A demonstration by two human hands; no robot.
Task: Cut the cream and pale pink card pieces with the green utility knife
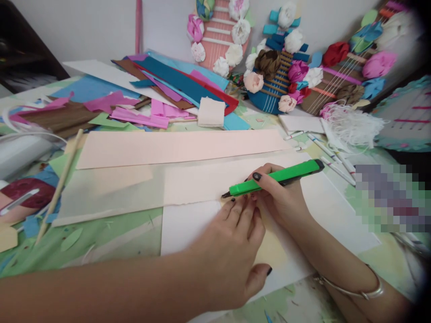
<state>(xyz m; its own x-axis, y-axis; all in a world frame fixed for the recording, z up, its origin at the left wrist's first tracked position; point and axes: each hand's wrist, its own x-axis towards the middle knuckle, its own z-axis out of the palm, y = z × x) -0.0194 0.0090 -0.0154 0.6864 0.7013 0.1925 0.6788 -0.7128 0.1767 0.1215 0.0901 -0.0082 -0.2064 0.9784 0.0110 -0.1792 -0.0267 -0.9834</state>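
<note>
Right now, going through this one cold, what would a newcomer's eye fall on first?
Likely the bright green cutter in the right hand, right of centre, its tip by the fingers of the left hand, which lies on pale paper. Next, the stringed crafts with crinkled flowers along the back, centre to right, and the coloured paper pile at back left.

Light: moderately bright, diffuse; source out of frame. White paper point(323, 202) reads brightest, nearly washed out. Shadows soft, faint beside the right forearm point(323, 251). Small glint on bracelet point(367, 295). Left forearm point(101, 287) slightly blurred; green cutter point(276, 177) fairly crisp. Wide-angle stretch toward the edges; right corners darken to black. Coarse pixelated block at right hides detail.
</note>
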